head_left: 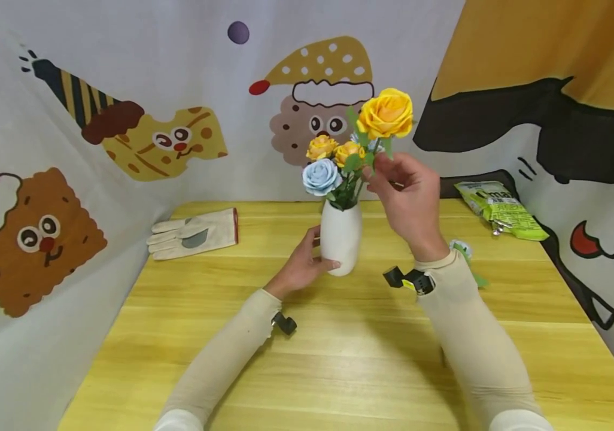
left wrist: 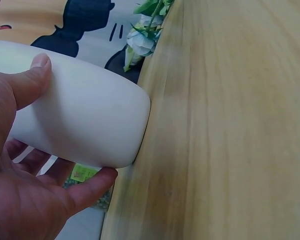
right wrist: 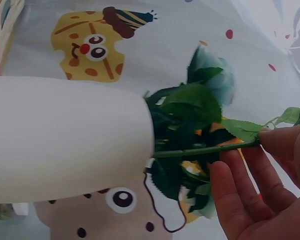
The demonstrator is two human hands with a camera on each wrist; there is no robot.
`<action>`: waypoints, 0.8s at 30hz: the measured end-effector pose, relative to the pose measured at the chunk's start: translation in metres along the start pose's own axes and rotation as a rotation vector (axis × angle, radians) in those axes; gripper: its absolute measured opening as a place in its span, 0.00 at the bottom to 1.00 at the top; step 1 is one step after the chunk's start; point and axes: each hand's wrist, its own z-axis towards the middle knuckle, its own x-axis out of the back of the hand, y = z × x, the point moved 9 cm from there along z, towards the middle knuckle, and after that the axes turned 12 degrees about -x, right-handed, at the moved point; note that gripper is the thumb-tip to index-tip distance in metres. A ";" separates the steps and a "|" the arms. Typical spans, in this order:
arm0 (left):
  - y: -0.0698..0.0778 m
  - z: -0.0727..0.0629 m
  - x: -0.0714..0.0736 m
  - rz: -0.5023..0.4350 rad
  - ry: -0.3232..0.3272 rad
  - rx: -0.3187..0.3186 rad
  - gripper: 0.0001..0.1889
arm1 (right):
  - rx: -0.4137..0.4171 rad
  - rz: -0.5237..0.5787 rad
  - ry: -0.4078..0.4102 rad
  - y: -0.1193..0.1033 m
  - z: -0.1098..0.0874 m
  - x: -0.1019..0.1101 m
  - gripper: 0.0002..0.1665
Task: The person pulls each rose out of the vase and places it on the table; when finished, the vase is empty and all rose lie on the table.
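A white vase (head_left: 341, 239) stands upright on the wooden table, holding several artificial roses. My left hand (head_left: 305, 261) grips its lower side, thumb across the front; in the left wrist view the thumb and fingers wrap the vase (left wrist: 85, 110). My right hand (head_left: 412, 188) pinches the green stem of a large yellow rose (head_left: 386, 114). In the right wrist view that stem (right wrist: 205, 150) runs into the vase mouth, between thumb and fingers. A light blue rose (head_left: 321, 177) and two smaller yellow roses (head_left: 321, 146) lean out beside it.
On the left lies a pale work glove (head_left: 194, 234) with a grey patch. A green snack bag (head_left: 501, 209) with a clip lies at the back right. A pale blue flower (head_left: 462, 248) lies on the table (head_left: 339, 359), partly behind my right forearm. Printed cloth hangs behind.
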 end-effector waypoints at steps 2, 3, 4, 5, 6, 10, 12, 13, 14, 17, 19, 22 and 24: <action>0.000 -0.002 0.002 0.001 0.003 0.002 0.48 | 0.002 0.025 0.008 -0.003 0.002 0.001 0.10; 0.000 -0.003 0.002 0.000 0.004 0.002 0.48 | 0.003 0.041 0.013 -0.004 0.003 0.003 0.11; 0.000 -0.003 0.002 -0.004 0.002 0.001 0.48 | 0.012 0.056 0.018 -0.007 0.004 0.004 0.11; 0.000 -0.004 0.002 -0.007 -0.001 -0.001 0.48 | 0.018 0.071 0.027 -0.009 0.005 0.006 0.11; 0.000 -0.004 0.002 -0.014 -0.005 -0.004 0.48 | 0.030 0.084 0.032 -0.011 0.006 0.009 0.11; 0.001 -0.003 0.001 -0.027 -0.008 -0.012 0.47 | 0.069 0.152 0.062 -0.024 0.014 0.020 0.09; 0.001 -0.002 0.001 -0.033 -0.003 -0.014 0.47 | 0.083 0.198 0.082 -0.030 0.018 0.027 0.09; 0.001 -0.002 0.001 -0.031 -0.003 -0.012 0.47 | 0.086 0.221 0.097 -0.034 0.021 0.031 0.09; 0.001 -0.002 0.001 -0.033 -0.002 -0.012 0.47 | 0.090 0.246 0.109 -0.037 0.023 0.034 0.09; 0.000 -0.001 0.001 -0.029 -0.003 -0.010 0.46 | 0.121 0.273 0.143 -0.052 0.029 0.044 0.09; 0.000 -0.001 0.000 -0.025 -0.007 -0.012 0.46 | 0.143 0.267 0.168 -0.063 0.032 0.051 0.08; 0.000 -0.002 0.000 -0.023 -0.011 -0.014 0.46 | 0.164 0.279 0.207 -0.077 0.036 0.062 0.08; -0.001 -0.002 0.000 -0.022 -0.011 -0.013 0.46 | 0.169 0.280 0.237 -0.084 0.037 0.070 0.08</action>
